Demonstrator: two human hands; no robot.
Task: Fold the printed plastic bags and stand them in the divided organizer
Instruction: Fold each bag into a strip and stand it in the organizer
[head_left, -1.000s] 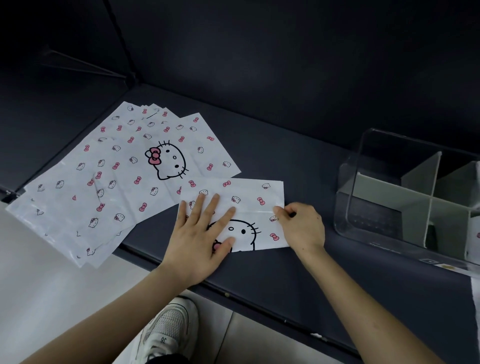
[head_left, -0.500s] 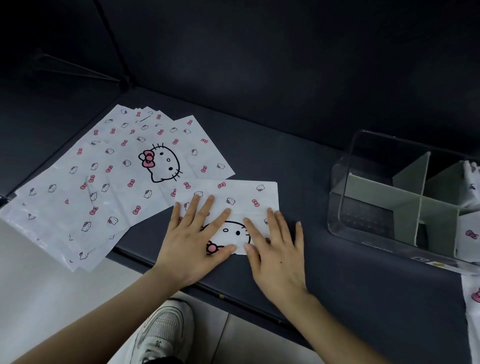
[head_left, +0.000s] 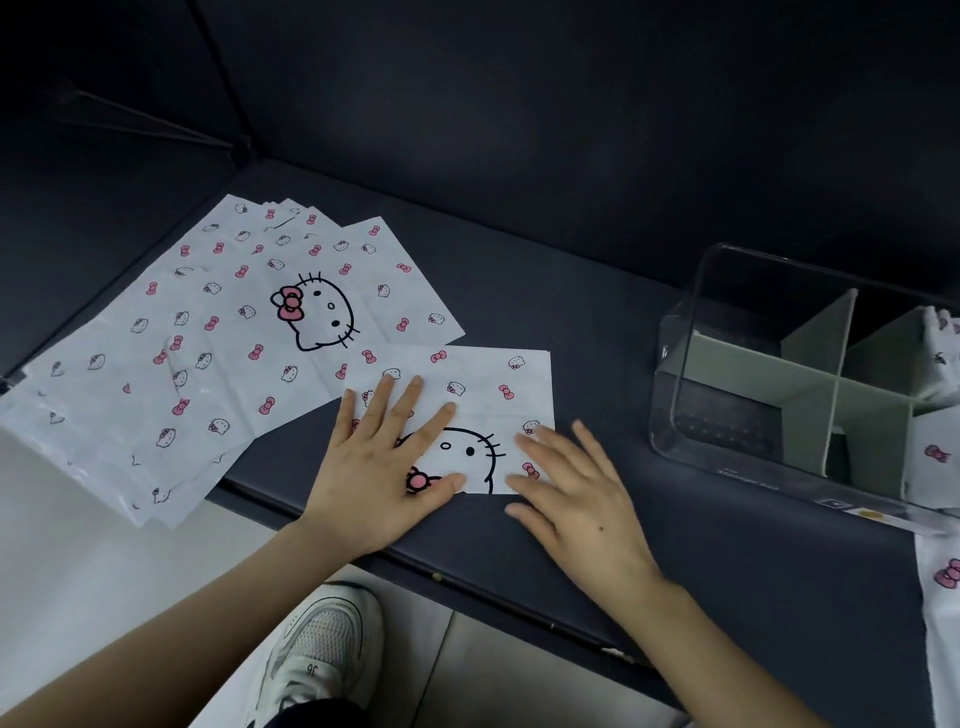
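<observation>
The folded white plastic bag with the cat face and pink bows (head_left: 483, 384) lies flat on the dark counter (head_left: 571, 322), near its front edge. The left hand (head_left: 379, 467) rests flat on its left half, fingers spread, so its grip holds nothing. The right hand (head_left: 576, 499) is flat too, with straight fingers touching the bag's right end and gripping nothing. A second ago it pinched that end. Now it has let go and slid across, which I think presses the fold down. The bag likely needs another fold before it can stand. Left of it lies the pile of flat printed bags (head_left: 208, 338). To the right, well apart, stands the clear plastic organizer with grey dividers (head_left: 691, 364). Its far right slots seem to hold folded bags (head_left: 935, 452), though the picture's edge cuts them off.
</observation>
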